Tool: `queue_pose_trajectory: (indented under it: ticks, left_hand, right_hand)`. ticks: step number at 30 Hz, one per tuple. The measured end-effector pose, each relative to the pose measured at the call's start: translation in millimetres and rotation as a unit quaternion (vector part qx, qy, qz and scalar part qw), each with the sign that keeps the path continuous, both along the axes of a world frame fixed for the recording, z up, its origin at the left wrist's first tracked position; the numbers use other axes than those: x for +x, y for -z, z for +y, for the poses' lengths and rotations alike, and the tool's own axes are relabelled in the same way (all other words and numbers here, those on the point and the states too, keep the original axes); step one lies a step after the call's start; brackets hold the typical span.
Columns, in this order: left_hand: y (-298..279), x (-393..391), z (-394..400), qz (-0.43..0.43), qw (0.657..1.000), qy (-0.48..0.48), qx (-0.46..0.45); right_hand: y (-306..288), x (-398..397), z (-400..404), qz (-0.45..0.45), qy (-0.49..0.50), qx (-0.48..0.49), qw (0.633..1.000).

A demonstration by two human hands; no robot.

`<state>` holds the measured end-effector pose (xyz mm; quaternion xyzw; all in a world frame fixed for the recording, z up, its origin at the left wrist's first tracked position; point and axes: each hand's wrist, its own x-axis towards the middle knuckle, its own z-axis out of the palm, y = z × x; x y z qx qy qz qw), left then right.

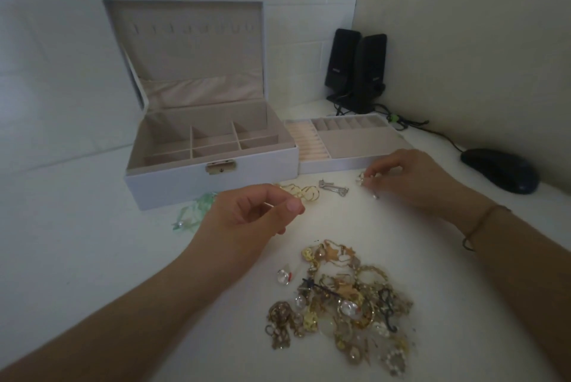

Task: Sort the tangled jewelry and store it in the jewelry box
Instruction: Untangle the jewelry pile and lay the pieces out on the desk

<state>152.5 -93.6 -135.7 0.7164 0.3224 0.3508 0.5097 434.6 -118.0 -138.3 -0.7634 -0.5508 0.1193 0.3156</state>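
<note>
Pinching something too thin to identify, the left hand (256,215) hovers before the open jewelry box (213,147); tangled jewelry pile (343,304) lies nearer the camera, clear of both hands; right hand (411,177) fingertips pinch a small silvery piece (362,179) beside the tray (349,140).
</note>
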Motion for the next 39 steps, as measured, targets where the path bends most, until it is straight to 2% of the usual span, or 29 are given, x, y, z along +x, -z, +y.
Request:
queue_pose_trajectory:
  ticks: [7, 20, 34, 39]
  left_hand:
    - [1, 0, 1, -0.005, 1.000, 0.003, -0.004]
    - [2, -1, 3, 0.006, 1.000, 0.005, 0.000]
    - [0, 0, 2, -0.009, 1.000, 0.004, -0.018]
    - [-1, -1, 1, -0.002, 1.000, 0.000, -0.014]
  right_hand:
    - [-6, 2, -6, 0.013, -0.062, -0.028, 0.998]
    - [-5, 4, -8, -0.089, -0.044, -0.008, 0.995]
    - [-9, 0, -12, -0.098, -0.099, 0.028, 0.990]
    - [-7, 0, -10, -0.114, -0.075, 0.017, 0.991]
